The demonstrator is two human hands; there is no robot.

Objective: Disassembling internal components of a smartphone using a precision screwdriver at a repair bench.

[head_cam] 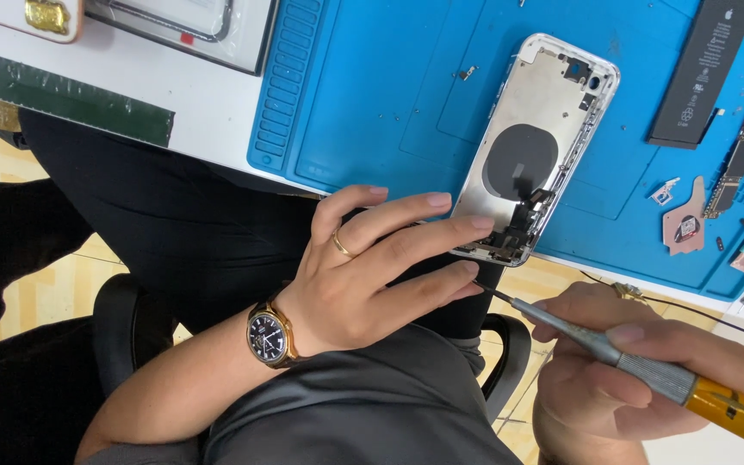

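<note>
An opened silver phone housing [537,138] lies tilted on a blue work mat [372,95], its lower end at the mat's near edge. My left hand [372,267], with a ring and a dark-faced wristwatch, steadies that lower end with its fingertips. My right hand [639,370] grips a slim screwdriver [647,370] with a grey shaft and an orange handle. The screwdriver's tip points at the housing's bottom edge, just under my left fingers.
A black battery [699,69] lies on the mat at the upper right. A narrow circuit board [738,164], small brackets and screws sit right of the housing. A dark green strip [62,99] and a framed screen part [182,30] rest on the white table at left.
</note>
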